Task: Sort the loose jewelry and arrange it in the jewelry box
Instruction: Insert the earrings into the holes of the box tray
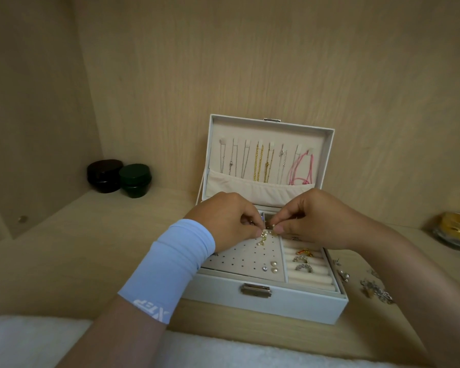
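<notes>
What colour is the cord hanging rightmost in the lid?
The cord is pink; the head view shows it.

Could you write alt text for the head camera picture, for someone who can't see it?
A left hand and right hand pinch a small gold-and-pearl piece over the perforated earring panel of an open white jewelry box. Necklaces hang in its lid, rings sit in padded slots, and loose jewelry lies on the wooden shelf beside it.

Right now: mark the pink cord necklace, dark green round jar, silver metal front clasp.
pink cord necklace [300, 170], head view, hanging loops.
dark green round jar [134, 172], head view, lid top.
silver metal front clasp [256, 289], head view, plate centre.
</notes>
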Available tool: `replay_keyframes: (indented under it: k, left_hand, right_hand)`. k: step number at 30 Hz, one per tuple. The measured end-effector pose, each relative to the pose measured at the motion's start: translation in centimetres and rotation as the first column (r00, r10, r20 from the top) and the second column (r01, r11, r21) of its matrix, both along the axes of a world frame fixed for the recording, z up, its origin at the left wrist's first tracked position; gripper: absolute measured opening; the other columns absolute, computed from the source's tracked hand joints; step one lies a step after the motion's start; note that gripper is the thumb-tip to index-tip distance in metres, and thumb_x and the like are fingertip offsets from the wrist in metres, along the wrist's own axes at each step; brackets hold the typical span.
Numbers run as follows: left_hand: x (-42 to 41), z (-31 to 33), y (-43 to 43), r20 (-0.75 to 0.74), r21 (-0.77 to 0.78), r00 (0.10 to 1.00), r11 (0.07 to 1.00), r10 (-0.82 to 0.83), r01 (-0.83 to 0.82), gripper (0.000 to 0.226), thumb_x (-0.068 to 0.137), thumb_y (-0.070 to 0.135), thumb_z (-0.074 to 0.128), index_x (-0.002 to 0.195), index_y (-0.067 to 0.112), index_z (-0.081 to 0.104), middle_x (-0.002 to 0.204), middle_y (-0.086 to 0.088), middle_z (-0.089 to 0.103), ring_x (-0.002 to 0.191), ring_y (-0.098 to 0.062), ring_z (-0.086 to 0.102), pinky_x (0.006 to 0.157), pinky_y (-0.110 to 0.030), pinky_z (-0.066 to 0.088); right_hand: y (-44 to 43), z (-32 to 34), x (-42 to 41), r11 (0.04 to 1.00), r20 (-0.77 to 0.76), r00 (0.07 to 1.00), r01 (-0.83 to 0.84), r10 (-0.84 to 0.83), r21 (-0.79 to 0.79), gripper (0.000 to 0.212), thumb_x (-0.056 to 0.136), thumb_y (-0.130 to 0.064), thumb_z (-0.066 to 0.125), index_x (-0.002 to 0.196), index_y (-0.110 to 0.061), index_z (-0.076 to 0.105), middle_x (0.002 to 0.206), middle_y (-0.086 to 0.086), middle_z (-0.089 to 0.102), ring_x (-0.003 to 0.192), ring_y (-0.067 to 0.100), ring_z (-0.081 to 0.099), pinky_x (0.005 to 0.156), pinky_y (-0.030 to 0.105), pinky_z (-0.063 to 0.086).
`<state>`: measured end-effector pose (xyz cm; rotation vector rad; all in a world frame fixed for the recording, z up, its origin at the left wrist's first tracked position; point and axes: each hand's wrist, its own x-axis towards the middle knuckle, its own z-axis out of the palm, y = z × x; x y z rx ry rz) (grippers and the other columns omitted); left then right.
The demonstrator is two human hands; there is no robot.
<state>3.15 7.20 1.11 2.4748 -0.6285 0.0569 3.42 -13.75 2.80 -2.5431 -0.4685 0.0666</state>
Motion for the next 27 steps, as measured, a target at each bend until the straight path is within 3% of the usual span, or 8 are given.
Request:
replay_keyframes:
  k: [3,9,12,19,23,27]
  left_hand:
    - [0.0,0.0,-0.1,0.0,0.003,1.0,1.0,0.0,0.0,0.01,0.086,0.034,0.072,0.094,0.036,0.077,0.075,0.023,0.061,0.079,0.002,0.058,0.08,-0.023,0.051]
    - [0.1,0.0,0.0,0.008,0.004,1.0,1.0,-0.001,0.001,0.009,0.086,0.034,0.072,0.093,0.037,0.076,0.075,0.023,0.061,0.078,0.003,0.057,0.077,-0.02,0.049]
    - [0.1,-0.1,0.0,0.007,-0.002,1.0,1.0,-0.002,0.002,0.009,0.086,0.034,0.072,0.093,0.038,0.076,0.075,0.023,0.061,0.077,0.004,0.057,0.077,-0.02,0.049]
    - [0.1,-0.2,0.1,0.007,0.0,1.0,1.0,-0.004,0.004,0.01,0.086,0.034,0.071,0.094,0.037,0.076,0.079,0.021,0.063,0.08,0.002,0.058,0.081,-0.024,0.052]
    - [0.0,-0.2,0.0,0.011,-0.003,1.0,1.0,0.009,-0.009,0.009,0.085,0.034,0.072,0.093,0.037,0.077,0.076,0.021,0.062,0.08,0.0,0.059,0.08,-0.024,0.052]
    - [0.0,-0.1,0.0,0.006,-0.004,1.0,1.0,0.014,-0.014,0.009,0.085,0.035,0.072,0.093,0.038,0.076,0.079,0.019,0.063,0.079,-0.001,0.059,0.078,-0.023,0.051]
  right_hand:
    - [-0.2,-0.2,0.1,0.999,0.007,1.0,0.014,-0.014,-0.035,0.008,0.087,-0.032,0.077,0.093,-0.033,0.08,0.083,-0.018,0.075,0.08,-0.005,0.067,0.079,0.019,0.053]
    - [-0.1,-0.4,0.0,0.999,0.035,0.999,-0.009,0.011,-0.05,0.006,0.086,-0.031,0.077,0.092,-0.033,0.08,0.077,-0.022,0.072,0.072,-0.009,0.062,0.063,0.007,0.044]
    - [-0.1,-0.2,0.0,0.996,0.045,0.998,-0.031,0.035,-0.081,0.007,0.085,-0.03,0.078,0.092,-0.033,0.08,0.076,-0.025,0.071,0.07,-0.012,0.06,0.062,0.007,0.041]
    - [-0.1,0.2,-0.3,0.983,0.083,0.994,-0.061,0.077,-0.175,0.011,0.087,-0.03,0.076,0.097,-0.034,0.079,0.084,-0.022,0.072,0.073,-0.013,0.06,0.065,0.009,0.04]
    - [0.4,0.3,-0.6,0.946,0.124,0.989,-0.033,0.077,-0.322,0.012,0.09,-0.035,0.072,0.101,-0.036,0.076,0.091,-0.018,0.071,0.072,-0.007,0.057,0.065,0.015,0.039]
    - [1.2,0.2,-1.1,0.898,0.177,0.979,-0.018,0.106,-0.439,0.016,0.091,-0.038,0.069,0.105,-0.042,0.074,0.1,-0.017,0.069,0.086,0.0,0.058,0.074,0.024,0.048]
